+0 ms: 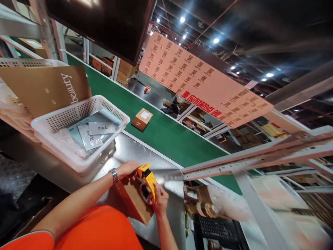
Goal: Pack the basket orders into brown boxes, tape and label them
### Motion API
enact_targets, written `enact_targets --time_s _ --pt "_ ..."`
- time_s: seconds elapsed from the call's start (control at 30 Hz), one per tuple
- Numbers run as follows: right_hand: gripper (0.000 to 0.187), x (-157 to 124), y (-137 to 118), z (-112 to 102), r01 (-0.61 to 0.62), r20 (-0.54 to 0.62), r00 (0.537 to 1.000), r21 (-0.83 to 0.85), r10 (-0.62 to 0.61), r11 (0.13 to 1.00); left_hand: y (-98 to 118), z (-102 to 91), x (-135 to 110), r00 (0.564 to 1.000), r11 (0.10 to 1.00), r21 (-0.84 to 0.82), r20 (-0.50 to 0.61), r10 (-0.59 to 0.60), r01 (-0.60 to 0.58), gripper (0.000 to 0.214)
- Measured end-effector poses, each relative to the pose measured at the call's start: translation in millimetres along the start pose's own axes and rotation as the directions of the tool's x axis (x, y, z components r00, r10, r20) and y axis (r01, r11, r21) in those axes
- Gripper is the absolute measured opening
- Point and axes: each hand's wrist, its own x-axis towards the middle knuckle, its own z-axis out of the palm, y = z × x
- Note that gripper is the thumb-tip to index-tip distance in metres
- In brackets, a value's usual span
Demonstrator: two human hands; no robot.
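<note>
A brown cardboard box (134, 199) stands on the metal worktop (169, 180), close to my orange shirt. My right hand (160, 198) is closed around a yellow tape dispenser (151, 180), whose roll of tape (145, 193) lies against the side of the box. The dispenser's head is up at the box's far edge. There my left hand (128, 169), with a metal watch on its wrist, grips the far end of the box, its fingertips partly hidden behind the dispenser head.
A white basket (80, 161) with flat packets (101, 128) stands at left, beside a cardboard sheet (47, 86). Beyond the worktop runs a green conveyor belt (169, 140) carrying a small labelled box (142, 118). At right are a keyboard (218, 227) and a metal frame (249, 159).
</note>
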Motion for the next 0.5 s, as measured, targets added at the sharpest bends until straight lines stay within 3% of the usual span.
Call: enact_targets --time_s 0.1,0.2,0.33,0.4,0.5 --pt "0.079 1 -15 -6 -0.003 0.111 0.994 -0.035 0.007 0.999 2 -4.9 6 0.985 0.990 0.127 -0.154 0.079 -0.059 0.054" --pt "0.078 -4 -38 -23 -0.014 0.249 0.967 -0.165 0.056 0.986 -3 -35.4 2 0.944 0.977 0.199 -0.303 0.129 -0.070 0.042" --pt "0.066 -19 -58 -41 -0.090 0.265 0.949 -0.288 0.169 0.953 -30 -76.2 -4 0.902 0.965 0.261 -0.419 0.105 0.009 0.040" --pt "0.065 -24 -59 -40 -0.097 0.253 0.952 -0.287 0.173 0.953 -51 -76.6 -2 0.916 0.960 0.271 -0.400 0.043 0.073 0.041" --pt "0.070 -26 -55 -33 -0.128 0.271 0.938 -0.303 0.214 0.944 -78 -60.3 5 0.933 0.944 0.308 -0.360 -0.002 0.120 0.044"
